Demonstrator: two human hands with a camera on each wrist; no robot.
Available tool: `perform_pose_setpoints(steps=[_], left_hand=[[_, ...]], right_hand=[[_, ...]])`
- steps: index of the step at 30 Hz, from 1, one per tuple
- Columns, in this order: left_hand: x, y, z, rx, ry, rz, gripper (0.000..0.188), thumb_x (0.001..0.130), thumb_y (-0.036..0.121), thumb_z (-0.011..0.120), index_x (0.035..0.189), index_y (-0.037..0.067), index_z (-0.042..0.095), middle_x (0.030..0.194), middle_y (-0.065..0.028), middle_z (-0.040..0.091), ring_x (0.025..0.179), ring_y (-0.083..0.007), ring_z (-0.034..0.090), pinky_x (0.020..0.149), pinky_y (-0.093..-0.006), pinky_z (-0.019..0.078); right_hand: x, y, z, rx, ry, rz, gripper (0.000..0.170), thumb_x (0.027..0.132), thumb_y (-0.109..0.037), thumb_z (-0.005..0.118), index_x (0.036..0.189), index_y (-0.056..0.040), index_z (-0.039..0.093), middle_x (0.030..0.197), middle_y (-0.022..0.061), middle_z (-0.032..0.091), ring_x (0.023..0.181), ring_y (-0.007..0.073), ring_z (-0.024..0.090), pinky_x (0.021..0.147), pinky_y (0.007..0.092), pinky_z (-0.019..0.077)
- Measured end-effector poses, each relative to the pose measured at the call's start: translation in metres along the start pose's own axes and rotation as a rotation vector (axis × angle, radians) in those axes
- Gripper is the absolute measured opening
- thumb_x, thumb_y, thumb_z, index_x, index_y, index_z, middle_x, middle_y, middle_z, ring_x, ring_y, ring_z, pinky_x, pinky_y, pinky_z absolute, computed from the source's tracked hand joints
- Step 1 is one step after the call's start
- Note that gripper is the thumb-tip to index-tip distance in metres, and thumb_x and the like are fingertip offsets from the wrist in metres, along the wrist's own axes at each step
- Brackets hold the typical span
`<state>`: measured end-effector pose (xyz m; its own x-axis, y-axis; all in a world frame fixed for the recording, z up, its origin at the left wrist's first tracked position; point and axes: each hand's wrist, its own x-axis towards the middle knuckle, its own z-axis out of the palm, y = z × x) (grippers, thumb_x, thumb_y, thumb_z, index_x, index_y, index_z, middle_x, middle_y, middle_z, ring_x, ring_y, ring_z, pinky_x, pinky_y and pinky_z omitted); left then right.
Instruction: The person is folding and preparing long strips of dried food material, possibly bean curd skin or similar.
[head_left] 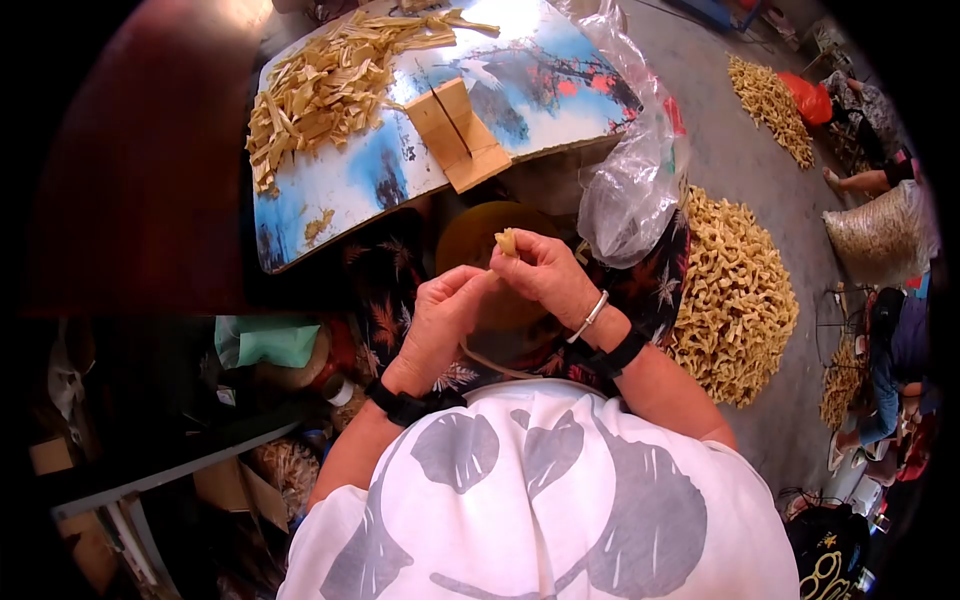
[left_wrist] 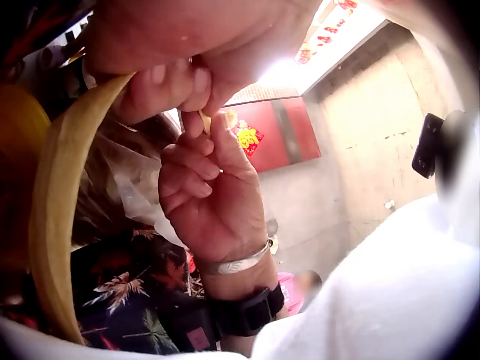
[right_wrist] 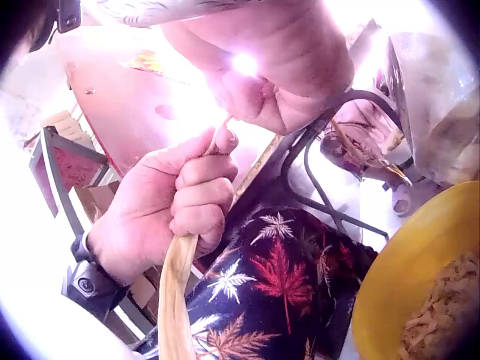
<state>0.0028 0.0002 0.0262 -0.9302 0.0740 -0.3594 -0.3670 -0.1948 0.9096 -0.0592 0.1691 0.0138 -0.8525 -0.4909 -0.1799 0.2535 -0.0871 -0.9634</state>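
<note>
Left hand (right_wrist: pixel 163 196) is holding a pale strip (right_wrist: pixel 178 300) in a curled grip, tail hanging near leaf-patterned cloth (right_wrist: pixel 285 274); right hand (head_left: pixel 548 274) is pinching what seems its folded end (head_left: pixel 506 242). Risk: strip splitting if hands are overpulling; fold loosening if pinch is slackening.

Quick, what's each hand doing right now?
Left hand: closed round a long, flat, pale-yellow strip.
Right hand: pinching a small, stubby, pale-yellow piece.
</note>
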Motion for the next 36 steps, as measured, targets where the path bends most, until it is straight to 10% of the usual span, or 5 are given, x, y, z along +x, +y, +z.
perform_pose_setpoints(steps=[17, 22, 29, 36], left_hand=[[0.101, 0.092, -0.044, 0.493, 0.096, 0.394, 0.021, 0.098, 0.022, 0.059, 0.088, 0.006, 0.068, 0.064, 0.0098, 0.044, 0.054, -0.0003, 0.036, 0.049, -0.0179, 0.0295], [0.134, 0.094, -0.06, 0.61, 0.249, 0.505, 0.019, 0.094, 0.018, 0.061, 0.086, 0.003, 0.069, 0.065, 0.0058, 0.052, 0.058, -0.0028, 0.045, 0.052, -0.0207, 0.0364], [0.145, 0.078, -0.052, 0.699, 0.513, 0.479, 0.02, 0.092, 0.016, 0.062, 0.086, -0.001, 0.071, 0.065, 0.0003, 0.06, 0.063, -0.0078, 0.055, 0.059, -0.0253, 0.0439], [0.086, 0.069, -0.049, -0.077, 0.162, 0.29, 0.019, 0.098, 0.018, 0.057, 0.109, 0.004, 0.063, 0.069, 0.0076, 0.045, 0.054, -0.0033, 0.036, 0.049, -0.019, 0.0297]], right_hand=[[0.117, -0.064, -0.019, -0.281, 0.149, -0.355, 0.021, 0.096, -0.023, 0.062, 0.099, -0.0017, 0.066, 0.067, 0.001, 0.06, 0.061, 0.0066, 0.056, 0.056, 0.0254, 0.0456], [0.147, -0.069, -0.02, -0.681, 0.366, -0.51, 0.017, 0.095, -0.021, 0.059, 0.094, -0.0043, 0.063, 0.084, 0.0197, 0.065, 0.078, 0.0388, 0.063, 0.067, 0.0422, 0.0506], [0.156, -0.045, -0.027, -1.1, 0.434, -0.517, 0.015, 0.091, -0.022, 0.059, 0.093, -0.0066, 0.061, 0.091, 0.0137, 0.066, 0.086, 0.036, 0.063, 0.073, 0.0465, 0.0513], [0.105, -0.043, -0.036, -0.292, 0.114, -0.186, 0.025, 0.096, -0.027, 0.06, 0.101, -0.0026, 0.065, 0.075, 0.0066, 0.064, 0.066, 0.0137, 0.059, 0.061, 0.0317, 0.0462]])
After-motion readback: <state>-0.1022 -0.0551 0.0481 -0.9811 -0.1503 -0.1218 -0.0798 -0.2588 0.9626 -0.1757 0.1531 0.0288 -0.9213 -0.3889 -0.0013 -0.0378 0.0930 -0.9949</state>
